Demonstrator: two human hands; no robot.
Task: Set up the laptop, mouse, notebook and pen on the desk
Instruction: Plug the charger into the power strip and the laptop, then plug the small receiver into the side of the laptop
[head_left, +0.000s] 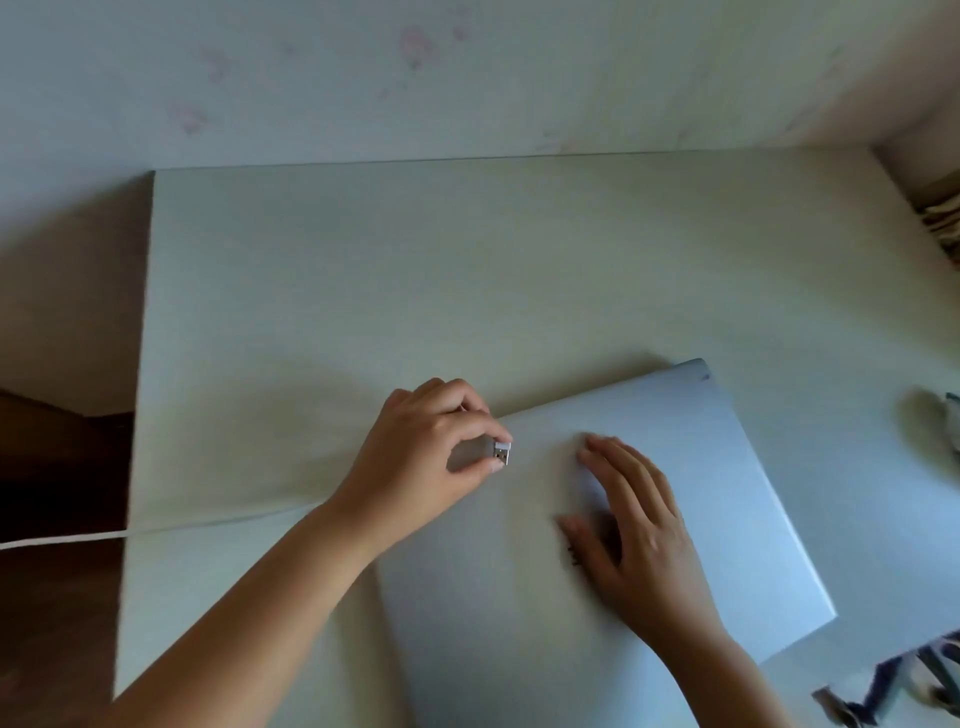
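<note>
Left hand (431, 457) pinches the USB receiver (502, 453); right hand (631, 525) (flat, grasping nothing) steadies the closed laptop (727, 467). Align squarely before inserting.

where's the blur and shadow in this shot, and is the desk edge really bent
Head view: the right edge is motion-smeared, the object there unreadable; the left hand casts a soft shadow leftward across the desk; the laptop looks evenly lit; the bent edges suggest wide-angle distortion.

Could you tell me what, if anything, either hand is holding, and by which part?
The left hand pinches a small USB dongle by its plastic end, metal plug exposed. The right hand rests flat on the closed laptop, gripping nothing.
</note>
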